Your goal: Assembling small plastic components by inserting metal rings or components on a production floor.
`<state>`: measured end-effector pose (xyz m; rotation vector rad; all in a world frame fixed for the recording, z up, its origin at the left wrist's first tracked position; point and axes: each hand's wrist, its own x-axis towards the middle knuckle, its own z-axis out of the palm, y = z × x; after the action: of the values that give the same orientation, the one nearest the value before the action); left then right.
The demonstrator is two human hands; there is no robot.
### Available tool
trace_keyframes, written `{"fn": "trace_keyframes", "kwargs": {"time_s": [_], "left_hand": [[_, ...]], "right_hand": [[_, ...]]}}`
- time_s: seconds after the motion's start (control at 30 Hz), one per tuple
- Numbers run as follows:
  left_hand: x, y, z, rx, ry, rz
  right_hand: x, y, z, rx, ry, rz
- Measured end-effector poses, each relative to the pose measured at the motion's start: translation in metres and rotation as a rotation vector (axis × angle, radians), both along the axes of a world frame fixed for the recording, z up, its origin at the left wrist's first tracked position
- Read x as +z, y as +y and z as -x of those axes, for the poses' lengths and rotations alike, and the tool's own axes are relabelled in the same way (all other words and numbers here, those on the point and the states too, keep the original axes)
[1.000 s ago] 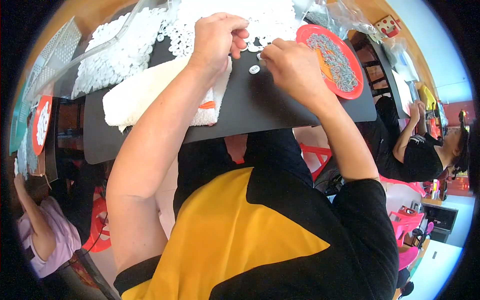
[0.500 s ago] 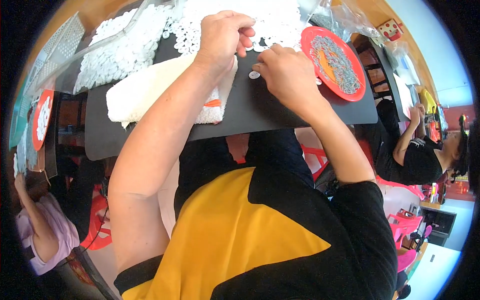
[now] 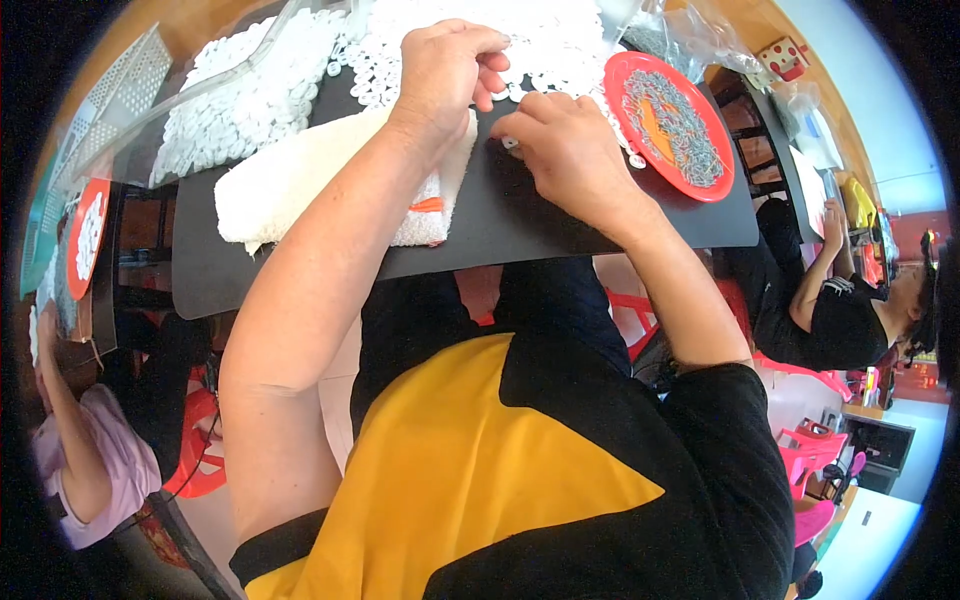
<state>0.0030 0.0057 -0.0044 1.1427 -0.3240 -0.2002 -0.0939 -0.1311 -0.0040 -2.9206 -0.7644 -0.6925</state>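
My left hand (image 3: 450, 75) is raised over the far side of the dark table (image 3: 480, 240), its fingers curled in; whatever they may hold is too small to make out. To its right, my right hand (image 3: 570, 145) is bent palm down, thumb and fingertips closed at a small white disc (image 3: 512, 143) on the table. Beyond both hands lies a spread of white round pieces (image 3: 550, 65). Under my left forearm is a folded cream towel (image 3: 300, 170) with an orange mark near its edge. Close by my right hand stands a red plate (image 3: 727, 165) of small grey metal wire parts.
A big heap of white pieces (image 3: 235, 100) lies at the far left, near perforated white baskets (image 3: 130, 85). Clear plastic bags (image 3: 710, 40) lie at the far right. One person (image 3: 860, 310) sits to the right, another (image 3: 95, 460) to the left, by a red plate (image 3: 72, 270).
My right hand's fingertips have shifted slightly left and down onto the small white disc, which lay uncovered beside them before. My left hand has barely moved.
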Motion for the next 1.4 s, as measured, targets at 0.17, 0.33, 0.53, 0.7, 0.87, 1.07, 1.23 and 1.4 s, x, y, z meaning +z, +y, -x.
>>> {"fn": "trace_keyframes", "kwargs": {"time_s": [0.17,0.33,0.53,0.7,0.87,1.07,1.23,1.4], "left_hand": [[0.000,0.001,-0.001,-0.019,-0.006,-0.026],[-0.001,-0.001,0.000,-0.003,0.013,-0.006],[0.001,-0.001,-0.002,-0.001,0.021,-0.001],[0.003,0.000,0.003,-0.018,0.003,-0.062],[0.007,-0.002,0.006,-0.010,0.061,-0.008],[0.011,-0.003,0.011,-0.024,0.038,-0.007],[0.011,-0.002,0.008,-0.017,0.047,-0.003],[0.012,-0.003,0.009,-0.014,0.043,0.000]], "right_hand": [[-0.001,-0.003,0.004,-0.120,-0.031,-0.100],[-0.008,0.003,-0.004,-0.190,-0.032,-0.027],[-0.011,0.006,-0.013,-0.102,-0.047,-0.015],[-0.009,0.006,-0.012,-0.024,0.026,-0.118],[0.003,-0.009,-0.021,-0.099,0.237,-0.576],[0.047,-0.020,-0.046,-0.175,0.522,-1.412],[0.044,-0.019,-0.051,-0.120,0.522,-1.506],[0.035,-0.021,-0.053,-0.069,0.535,-1.552]]}}
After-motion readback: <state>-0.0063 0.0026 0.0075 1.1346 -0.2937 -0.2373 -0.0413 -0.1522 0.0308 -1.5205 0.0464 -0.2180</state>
